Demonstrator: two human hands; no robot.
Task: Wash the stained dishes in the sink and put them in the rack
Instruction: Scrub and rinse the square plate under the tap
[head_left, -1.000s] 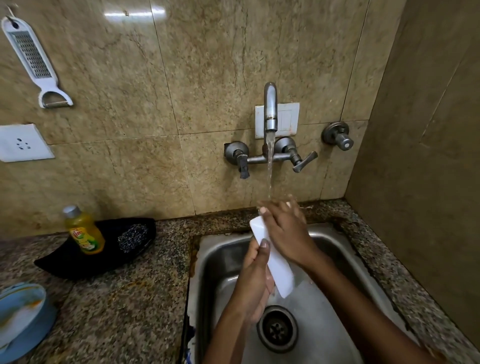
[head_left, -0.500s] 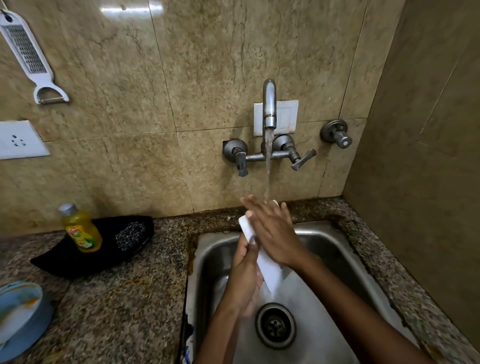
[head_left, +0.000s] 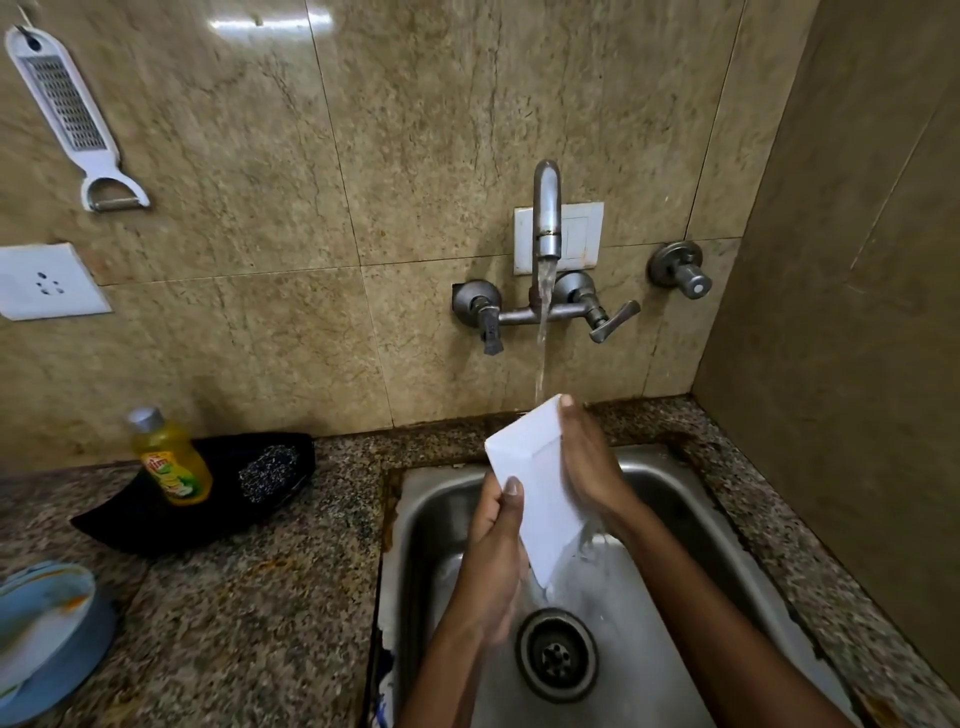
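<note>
Holding a flat white rectangular dish (head_left: 535, 493) under the tap (head_left: 546, 218) over the steel sink (head_left: 675, 499), we note left hand (head_left: 496, 551) fingers curled hidden behind it, thumb pinching; right hand (head_left: 587, 462) flat, fingers together, on its edge.

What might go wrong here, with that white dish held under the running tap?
1. The white dish is wet and held tilted over the steel sink. The left hand grips one edge and the right hand lies flat on it, so it may slip and chip.
2. Water from the tap strikes the dish's top corner and could splash onto the granite counter.
</note>
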